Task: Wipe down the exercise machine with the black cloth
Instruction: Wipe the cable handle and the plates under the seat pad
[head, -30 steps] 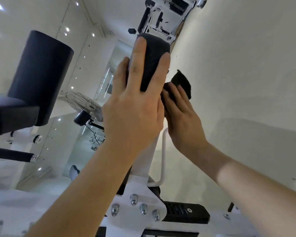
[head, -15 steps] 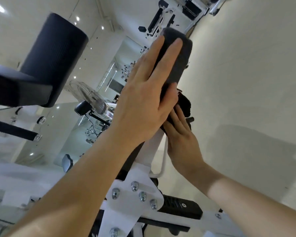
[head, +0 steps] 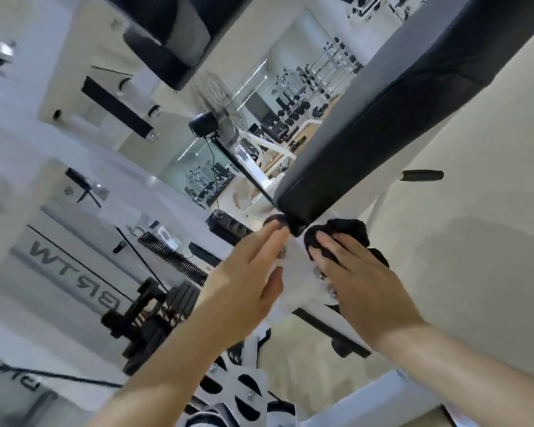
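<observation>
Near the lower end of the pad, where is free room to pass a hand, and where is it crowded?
Free: right of the pad, the bare pale surface below the black grip. Crowded: the pad's end, where the left hand and the right hand, pressing the cloth, flank the bolted white bracket; the fan pole crosses at left.

I have the right hand (head: pixel 361 282) pressing the bunched black cloth (head: pixel 349 229) against the machine's white bracket (head: pixel 299 260) just under the long black pad (head: pixel 383 118), with the left hand (head: pixel 247 278) straight-fingered on the bracket's other side, fingertips touching the pad's end.
</observation>
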### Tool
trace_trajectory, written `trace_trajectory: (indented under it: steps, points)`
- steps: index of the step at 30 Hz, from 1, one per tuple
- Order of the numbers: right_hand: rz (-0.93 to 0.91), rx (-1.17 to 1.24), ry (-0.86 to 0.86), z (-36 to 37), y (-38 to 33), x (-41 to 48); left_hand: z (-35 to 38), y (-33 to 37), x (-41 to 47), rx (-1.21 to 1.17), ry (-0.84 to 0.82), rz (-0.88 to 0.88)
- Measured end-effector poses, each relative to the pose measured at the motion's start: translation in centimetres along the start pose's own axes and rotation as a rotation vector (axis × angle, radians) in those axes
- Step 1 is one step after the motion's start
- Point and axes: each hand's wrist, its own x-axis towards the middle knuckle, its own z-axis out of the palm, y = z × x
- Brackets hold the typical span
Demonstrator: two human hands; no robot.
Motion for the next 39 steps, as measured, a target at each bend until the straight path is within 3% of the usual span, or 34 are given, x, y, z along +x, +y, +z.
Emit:
trace_trajectory:
  steps: [3, 6, 10, 15, 17, 20, 25, 29, 32, 34, 36, 39]
  points:
    - [-0.111, 0.035, 0.063, -1.4, -0.7, 1.5, 1.5, -0.7, -3.5, -0.032, -0.071, -0.065]
    - [-0.409, 0.073, 0.153, -1.9, -3.1, 3.3, 2.3, -1.6, -5.6, -0.136, 0.05, -0.147]
    - [-0.71, -0.097, 0.026, 1.4, -6.0, 6.4, 2.7, -4.8, -7.3, -0.208, 0.255, -0.343]
    - [-0.879, -0.213, -0.051, 3.2, -6.9, 9.6, 2.4, -8.2, -7.4, -0.334, 0.358, -0.566]
    - [-0.877, -0.206, 0.005, 2.8, -8.2, 11.6, 2.2, -8.8, -6.6, -0.39, 0.411, -0.578]
    - [-0.714, -0.158, 0.188, 2.1, -10.9, 16.2, 2.3, -9.2, -5.4, -0.417, 0.496, -0.571]
    - [-0.58, -0.185, 0.429, 0.8, -16.5, 24.8, 1.1, -11.4, -4.2, -0.451, 0.861, -0.576]
    - [-0.534, -0.219, 0.379, 2.8, -16.5, 21.3, -0.7, -12.9, -3.6, -0.493, 0.968, -0.616]
    - [-0.606, -0.265, 0.3, 1.7, -16.0, 20.2, -3.8, -15.8, -2.3, -0.344, 0.897, -0.585]
    - [-0.62, -0.314, 0.309, 0.5, -17.1, 23.2, -5.9, -17.9, -1.1, -0.4, 0.727, -0.561]
    - [-0.521, -0.294, 0.425, -0.5, -19.5, 27.7, -6.7, -19.2, -0.5, -0.434, 0.609, -0.558]
    - [-0.413, -0.287, 0.555, -0.6, -21.9, 32.4, -6.6, -19.8, -0.3, -0.392, 0.613, -0.585]
